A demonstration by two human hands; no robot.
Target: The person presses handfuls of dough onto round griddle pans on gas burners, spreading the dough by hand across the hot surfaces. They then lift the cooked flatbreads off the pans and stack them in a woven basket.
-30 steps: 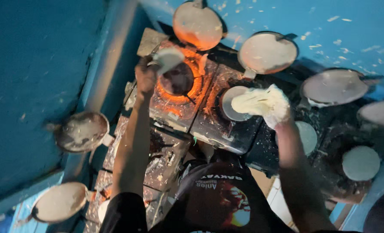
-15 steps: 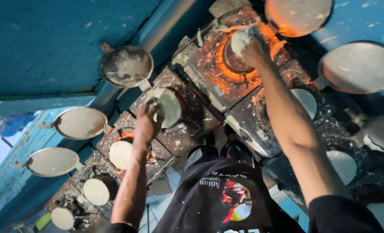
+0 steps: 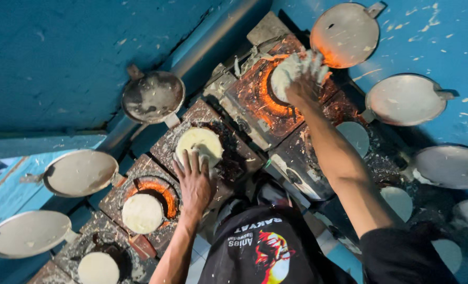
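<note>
- Seen from above, a person is working over a row of small square stoves (image 3: 207,152), each with a round mould at its centre.
- The left hand (image 3: 194,179) is lying flat, fingers spread, fingertips pressing the near edge of a pale round of batter (image 3: 198,143) in the middle stove; it is gripping nothing.
- The right hand (image 3: 305,73), reaching to the stove beyond that one, is cupping a whitish lump of batter (image 3: 284,79) with curled, coated fingers, directly over a glowing orange ring (image 3: 268,97).
- Hinged round lids (image 3: 152,97) are standing open against the blue wall behind the stoves.
- Likely risk: the right hand's fingers are sitting very close to the glowing ring, so lingering could burn them.
- Batter could also be dripping past the mould onto the hot stove top and scorching.
</note>
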